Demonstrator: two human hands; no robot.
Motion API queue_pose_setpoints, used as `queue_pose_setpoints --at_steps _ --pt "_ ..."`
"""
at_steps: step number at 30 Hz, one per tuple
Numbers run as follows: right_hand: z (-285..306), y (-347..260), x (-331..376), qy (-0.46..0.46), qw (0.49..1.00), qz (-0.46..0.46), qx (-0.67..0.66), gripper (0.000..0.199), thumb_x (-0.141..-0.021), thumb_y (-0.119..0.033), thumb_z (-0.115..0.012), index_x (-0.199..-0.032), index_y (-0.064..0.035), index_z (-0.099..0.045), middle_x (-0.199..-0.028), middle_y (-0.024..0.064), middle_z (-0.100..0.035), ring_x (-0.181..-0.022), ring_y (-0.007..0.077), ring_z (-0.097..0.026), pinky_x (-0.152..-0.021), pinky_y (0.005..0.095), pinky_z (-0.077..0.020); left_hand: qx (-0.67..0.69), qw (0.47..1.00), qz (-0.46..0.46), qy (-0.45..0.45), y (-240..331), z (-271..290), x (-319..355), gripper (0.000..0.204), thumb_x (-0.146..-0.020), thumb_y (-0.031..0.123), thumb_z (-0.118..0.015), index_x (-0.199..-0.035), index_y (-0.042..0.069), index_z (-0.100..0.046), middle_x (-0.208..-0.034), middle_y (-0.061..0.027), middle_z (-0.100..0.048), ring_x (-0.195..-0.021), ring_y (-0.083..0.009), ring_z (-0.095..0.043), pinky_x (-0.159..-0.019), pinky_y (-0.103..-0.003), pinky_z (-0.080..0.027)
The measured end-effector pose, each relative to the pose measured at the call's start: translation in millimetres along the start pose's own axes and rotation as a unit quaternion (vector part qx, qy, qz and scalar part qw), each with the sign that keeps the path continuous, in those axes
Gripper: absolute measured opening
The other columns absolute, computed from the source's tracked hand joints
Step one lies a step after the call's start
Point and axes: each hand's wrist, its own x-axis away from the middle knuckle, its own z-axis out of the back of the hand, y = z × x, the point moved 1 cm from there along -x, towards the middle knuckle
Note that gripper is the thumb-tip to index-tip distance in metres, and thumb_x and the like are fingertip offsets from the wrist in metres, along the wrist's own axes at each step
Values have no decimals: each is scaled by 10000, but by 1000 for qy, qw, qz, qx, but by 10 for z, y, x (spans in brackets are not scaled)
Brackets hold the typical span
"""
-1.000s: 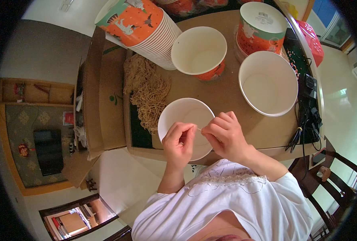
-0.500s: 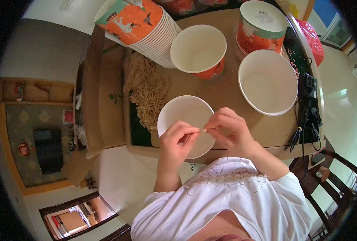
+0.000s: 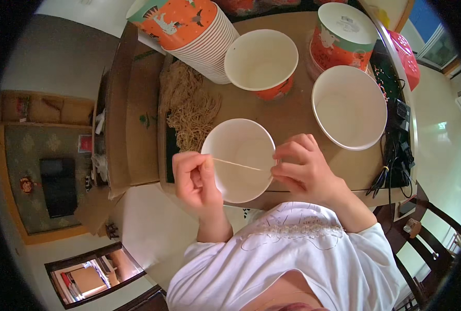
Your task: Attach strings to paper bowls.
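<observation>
A thin beige string (image 3: 236, 164) stretches taut between my hands. One end is pinched in my left hand (image 3: 195, 179), and my right hand (image 3: 308, 168) is closed on the other, its fingertips by the rim of a white paper bucket (image 3: 238, 132). The string crosses above that bucket's open mouth. Just beyond my left hand lies a loose heap of the same beige string (image 3: 191, 111) on the cardboard-covered table (image 3: 292, 122).
A tall stack of orange printed paper buckets (image 3: 202, 39) leans at the far left. Beside it stands one open bucket (image 3: 261, 59); another open bucket (image 3: 350, 107) is on the right, near an upturned one (image 3: 347, 23). Black cables with an adapter (image 3: 399, 150) lie along the right edge.
My hands have moved apart from a meeting point over the near bucket. My left hand went left, drawing out the string, while my right hand shifted slightly right.
</observation>
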Motion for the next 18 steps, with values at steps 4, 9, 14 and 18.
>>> queue_pose_setpoints --at_steps 4,9,14,18 --pt "17 -56 -67 -38 996 75 27 212 -652 -81 -708 -787 -92 -546 -934 53 -577 -924 218 -552 -899 437 -388 -23 1000 8 16 -102 -65 -55 68 -837 -36 -622 -897 -6 -613 -915 -57 -478 -751 -102 -463 -614 -209 -370" --pt "-143 -274 26 -68 995 47 51 176 -708 -33 -683 -829 -76 -562 -840 31 -604 -860 211 -593 -839 408 -417 -198 979 -18 -37 -158 -137 -116 111 -801 10 -697 -907 35 -676 -796 -48 -527 -633 -115 -455 -543 -239 -360" --pt "-369 -369 17 -65 987 -123 -76 129 -795 -103 -649 -804 -48 -533 -750 80 -544 -721 277 -546 -685 395 -435 34 990 0 -138 4 -182 -32 109 -820 -28 -643 -920 14 -651 -752 -66 -623 -639 -151 -571 -586 -260 -454" --pt "-430 -338 24 -66 957 -175 -222 116 -898 -114 -583 -855 -8 -561 -768 110 -538 -681 288 -528 -611 376 -440 69 974 -66 -204 72 -144 42 161 -858 -6 -595 -1013 -9 -551 -863 -115 -613 -761 -204 -564 -700 -310 -470"
